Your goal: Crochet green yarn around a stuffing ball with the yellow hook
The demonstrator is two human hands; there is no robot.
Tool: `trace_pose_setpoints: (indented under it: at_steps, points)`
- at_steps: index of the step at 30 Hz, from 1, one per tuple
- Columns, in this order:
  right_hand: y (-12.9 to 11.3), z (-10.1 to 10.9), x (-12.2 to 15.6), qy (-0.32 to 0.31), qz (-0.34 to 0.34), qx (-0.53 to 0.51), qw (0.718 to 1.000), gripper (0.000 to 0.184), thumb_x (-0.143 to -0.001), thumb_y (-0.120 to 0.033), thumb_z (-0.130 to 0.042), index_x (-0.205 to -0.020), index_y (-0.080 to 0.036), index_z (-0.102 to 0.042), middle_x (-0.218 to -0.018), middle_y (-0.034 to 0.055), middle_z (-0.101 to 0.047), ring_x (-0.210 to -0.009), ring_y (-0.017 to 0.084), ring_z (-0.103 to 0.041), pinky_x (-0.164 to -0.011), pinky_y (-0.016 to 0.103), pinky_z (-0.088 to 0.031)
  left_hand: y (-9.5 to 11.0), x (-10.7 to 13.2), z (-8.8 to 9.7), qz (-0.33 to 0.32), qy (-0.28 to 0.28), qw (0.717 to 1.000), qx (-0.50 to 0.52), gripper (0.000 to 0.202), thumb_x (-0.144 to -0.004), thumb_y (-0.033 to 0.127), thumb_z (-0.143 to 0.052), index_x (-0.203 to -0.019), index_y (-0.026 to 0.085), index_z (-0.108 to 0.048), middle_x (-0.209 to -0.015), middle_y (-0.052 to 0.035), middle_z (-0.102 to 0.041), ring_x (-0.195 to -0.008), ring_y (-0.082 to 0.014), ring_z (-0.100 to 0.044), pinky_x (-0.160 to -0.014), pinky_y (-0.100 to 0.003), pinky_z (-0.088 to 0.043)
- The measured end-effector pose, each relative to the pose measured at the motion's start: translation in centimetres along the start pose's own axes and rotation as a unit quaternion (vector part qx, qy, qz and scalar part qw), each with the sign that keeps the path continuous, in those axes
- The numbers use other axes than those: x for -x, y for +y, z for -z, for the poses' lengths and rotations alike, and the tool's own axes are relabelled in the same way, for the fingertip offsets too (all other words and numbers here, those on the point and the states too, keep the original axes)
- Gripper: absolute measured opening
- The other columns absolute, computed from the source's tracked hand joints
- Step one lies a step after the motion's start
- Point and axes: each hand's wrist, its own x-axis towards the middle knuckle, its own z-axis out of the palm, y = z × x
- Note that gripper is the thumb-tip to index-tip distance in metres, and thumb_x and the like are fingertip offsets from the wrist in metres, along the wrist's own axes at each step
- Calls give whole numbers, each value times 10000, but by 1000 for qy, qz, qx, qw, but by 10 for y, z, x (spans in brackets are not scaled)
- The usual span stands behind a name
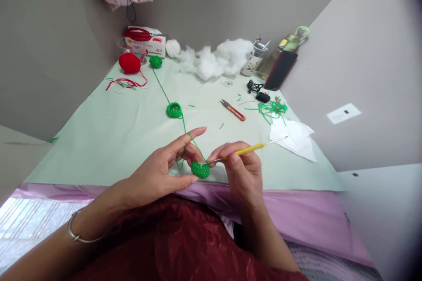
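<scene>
Near the table's front edge, my left hand (165,164) pinches a small round green crochet piece (200,170) between thumb and fingers. Its index finger is stretched out, with green yarn (184,125) running over it. My right hand (244,169) grips a crochet hook (250,149) by its yellow handle. The hook's metal tip meets the top edge of the green piece, while its other thin end points right. From the left hand the yarn leads back to a green yarn coil (174,109) and on to a green yarn ball (155,62).
Orange-handled thread snips (232,110) lie mid-table. White stuffing (214,59) is heaped at the back, beside a pen cup (253,61). A phone (281,70) leans at the right above green yarn scraps (273,107) and white paper (292,138). Red yarn (129,63) sits back left.
</scene>
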Motion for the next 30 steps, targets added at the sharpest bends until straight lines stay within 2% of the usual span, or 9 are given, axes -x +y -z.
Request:
trace_pose_setpoints:
  at_steps: [7, 11, 13, 16, 18, 20, 22, 26, 30]
  points:
    - [-16, 5, -1, -30, 27, 94, 995, 171, -1021, -243, -559, -1006, -219, -728, -901, 40, -765, -801, 171, -735, -742, 344, -615, -2, 0, 1, -3, -1, 1000, -25, 810, -840, 162, -743, -1560, 354, -426, -1036, -3, -645, -1018, -185, -610, -1066, -366, -422]
    - [-20, 5, 2, -76, 110, 226, 965, 218, -1011, -151, -538, -1099, -241, -716, -970, 46, -775, -888, 181, -736, -789, 359, -611, -3, -1, 0, 1, 18, 999, -31, 796, -843, 200, -750, -1561, 331, -431, -1006, -7, -647, -987, -183, -601, -1036, -368, -441]
    - [-16, 4, 5, -86, 178, 289, 937, 274, -994, -113, -542, -1180, -253, -687, -1027, 61, -776, -931, 191, -735, -790, 362, -620, -4, -1, -2, 9, 35, 999, -17, 800, -845, 217, -757, -1565, 317, -424, -1012, -13, -644, -999, -187, -604, -1022, -364, -451]
    - [-9, -2, 9, -84, 273, 425, 859, 339, -956, -97, -598, -1255, -246, -660, -1102, 104, -765, -1004, 220, -729, -802, 366, -640, -7, -1, -8, 9, 68, 998, 5, 799, -848, 234, -765, -1566, 291, -421, -1023, -19, -639, -986, -183, -611, -986, -347, -473]
    - [-5, -6, 13, -73, 307, 503, 804, 373, -929, -90, -640, -1264, -253, -668, -1105, 110, -758, -1017, 234, -727, -822, 375, -648, -8, -1, -12, 2, 93, 996, 0, 777, -857, 234, -758, -1561, 282, -431, -1008, -18, -643, -959, -177, -610, -974, -345, -477]
    - [-2, -8, 17, -49, 321, 536, 779, 409, -908, -79, -669, -1260, -287, -684, -1070, 87, -754, -984, 234, -731, -817, 375, -655, -8, 0, -16, -4, 115, 993, 2, 770, -851, 229, -766, -1550, 286, -450, -987, -14, -648, -938, -174, -603, -965, -343, -479]
    - [1, -8, 22, -34, 322, 525, 787, 448, -894, -77, -692, -1257, -339, -692, -1052, 55, -747, -946, 226, -733, -799, 371, -662, -8, 1, -18, 5, 122, 992, 45, 797, -815, 216, -804, -1536, 290, -474, -969, -8, -647, -917, -167, -596, -952, -333, -481]
    - [6, -8, 25, -35, 289, 436, 852, 448, -895, -137, -721, -1243, -418, -698, -1082, 17, -746, -936, 217, -728, -770, 370, -664, -4, 1, -20, 75, 81, 967, 228, 789, -742, 184, -860, -1465, 304, -568, -954, 2, -625, -892, -149, -600, -891, -300, -486]
    - [5, -16, 16, 59, 263, 295, 917, 271, -987, -209, -608, -1157, -363, -752, -973, 37, -757, -847, 203, -725, -684, 362, -631, -2, -1, -18, 123, 50, 942, 309, 770, -690, 179, -889, -1403, 312, -629, -979, 2, -613, -908, -146, -590, -833, -266, -483]
